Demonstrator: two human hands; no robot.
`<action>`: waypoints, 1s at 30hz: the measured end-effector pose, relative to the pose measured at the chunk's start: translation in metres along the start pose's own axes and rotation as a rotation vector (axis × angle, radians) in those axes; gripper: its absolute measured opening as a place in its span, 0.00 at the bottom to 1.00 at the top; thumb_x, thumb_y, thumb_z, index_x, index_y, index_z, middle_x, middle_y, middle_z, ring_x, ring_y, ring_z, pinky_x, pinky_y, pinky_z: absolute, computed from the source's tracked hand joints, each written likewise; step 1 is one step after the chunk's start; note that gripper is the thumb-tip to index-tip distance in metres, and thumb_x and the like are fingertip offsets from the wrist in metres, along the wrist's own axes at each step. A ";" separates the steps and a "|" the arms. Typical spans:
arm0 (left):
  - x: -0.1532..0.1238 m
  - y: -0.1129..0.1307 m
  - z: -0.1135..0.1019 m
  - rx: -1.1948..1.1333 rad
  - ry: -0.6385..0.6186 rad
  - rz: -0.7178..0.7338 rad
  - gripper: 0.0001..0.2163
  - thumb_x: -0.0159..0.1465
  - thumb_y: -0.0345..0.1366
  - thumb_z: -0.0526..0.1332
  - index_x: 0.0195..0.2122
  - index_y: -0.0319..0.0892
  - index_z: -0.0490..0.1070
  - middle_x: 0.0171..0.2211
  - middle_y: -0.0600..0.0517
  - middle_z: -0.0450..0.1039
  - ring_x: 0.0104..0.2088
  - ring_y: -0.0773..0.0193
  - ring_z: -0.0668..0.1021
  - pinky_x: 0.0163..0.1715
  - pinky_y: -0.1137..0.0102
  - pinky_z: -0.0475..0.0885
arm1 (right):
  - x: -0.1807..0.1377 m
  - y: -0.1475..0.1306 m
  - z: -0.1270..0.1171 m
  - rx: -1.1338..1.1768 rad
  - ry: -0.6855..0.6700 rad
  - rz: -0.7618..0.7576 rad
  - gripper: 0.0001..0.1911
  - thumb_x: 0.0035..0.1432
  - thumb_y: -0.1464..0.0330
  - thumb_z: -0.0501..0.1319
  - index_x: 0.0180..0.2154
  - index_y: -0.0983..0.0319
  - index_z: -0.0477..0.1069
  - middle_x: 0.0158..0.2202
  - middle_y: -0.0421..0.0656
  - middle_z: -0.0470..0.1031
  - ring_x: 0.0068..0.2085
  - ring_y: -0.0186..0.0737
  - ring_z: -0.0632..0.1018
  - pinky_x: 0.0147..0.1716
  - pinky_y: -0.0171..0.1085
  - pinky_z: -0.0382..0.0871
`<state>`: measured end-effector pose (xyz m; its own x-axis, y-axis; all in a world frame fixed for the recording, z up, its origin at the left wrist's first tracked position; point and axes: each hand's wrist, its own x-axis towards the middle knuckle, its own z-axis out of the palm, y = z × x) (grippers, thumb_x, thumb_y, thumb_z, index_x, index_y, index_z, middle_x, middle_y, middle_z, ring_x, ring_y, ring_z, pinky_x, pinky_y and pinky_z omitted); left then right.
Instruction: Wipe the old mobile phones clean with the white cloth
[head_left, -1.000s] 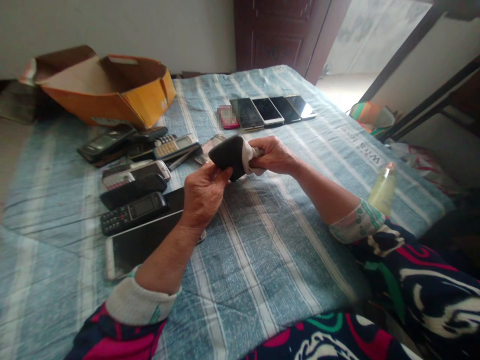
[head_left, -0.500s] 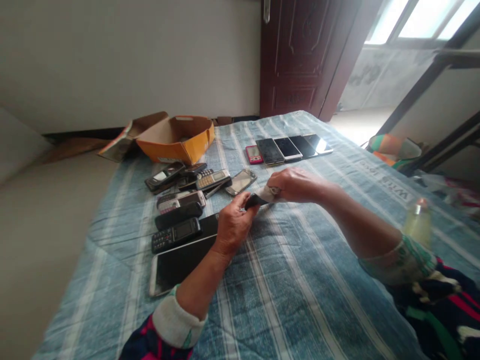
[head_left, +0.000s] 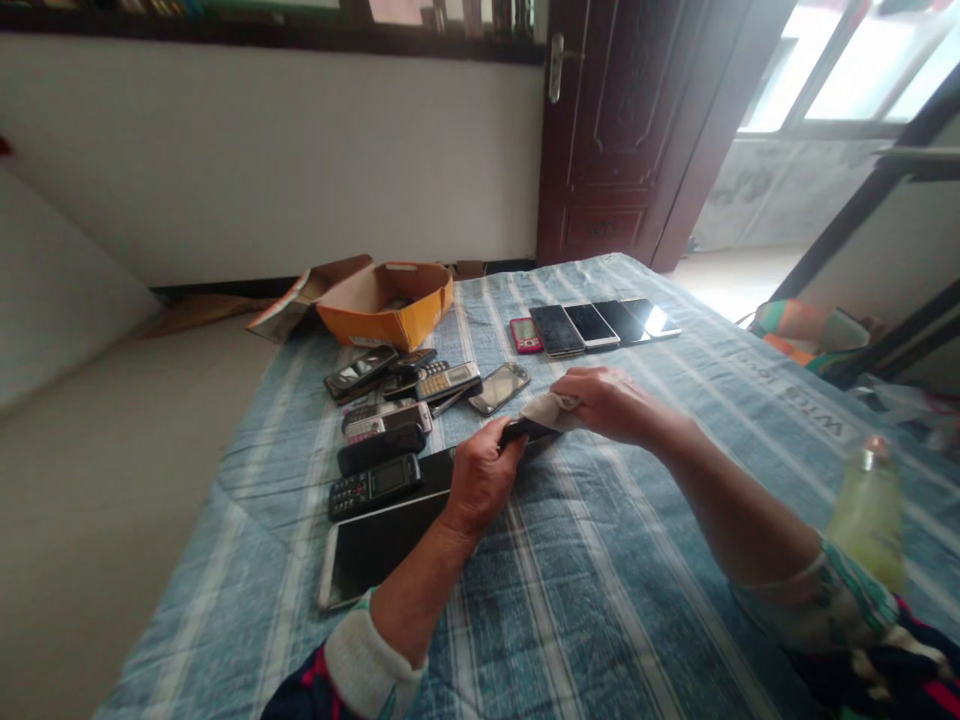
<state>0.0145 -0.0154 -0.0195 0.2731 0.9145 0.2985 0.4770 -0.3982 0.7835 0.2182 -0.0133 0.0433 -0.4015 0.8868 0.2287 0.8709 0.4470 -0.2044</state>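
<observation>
My left hand [head_left: 486, 477] grips a black phone [head_left: 525, 432] by its near end, just above the striped blue cloth [head_left: 600, 590]. My right hand [head_left: 613, 402] is closed on a white rag [head_left: 541, 409] pressed against the phone's far end. To the left of my hands lies a pile of several old phones [head_left: 390, 420], with a keypad phone [head_left: 375, 483] and a large dark tablet [head_left: 379, 545] nearest my left wrist.
A row of several smartphones [head_left: 596, 325] lies at the far side of the cloth. An open orange cardboard box [head_left: 386, 300] sits at the back left. A clear bottle of yellowish liquid [head_left: 870, 510] stands at the right. A dark wooden door [head_left: 637, 130] is behind.
The camera has tilted up, so the wall and door now show. The phone has turned from its broad back facing me to lying low and edge-on between my hands.
</observation>
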 end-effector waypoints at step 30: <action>-0.004 -0.004 -0.002 0.027 -0.028 -0.068 0.10 0.63 0.40 0.53 0.31 0.42 0.71 0.26 0.53 0.72 0.28 0.64 0.73 0.28 0.74 0.66 | -0.003 -0.044 0.040 0.442 0.158 -0.097 0.12 0.60 0.78 0.51 0.33 0.62 0.72 0.40 0.46 0.71 0.42 0.38 0.73 0.41 0.35 0.68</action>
<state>0.0098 -0.0171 -0.0228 0.2621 0.9374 0.2294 0.5177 -0.3371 0.7863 0.1700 -0.0310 0.0130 -0.3966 0.8254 0.4018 0.6138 0.5639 -0.5525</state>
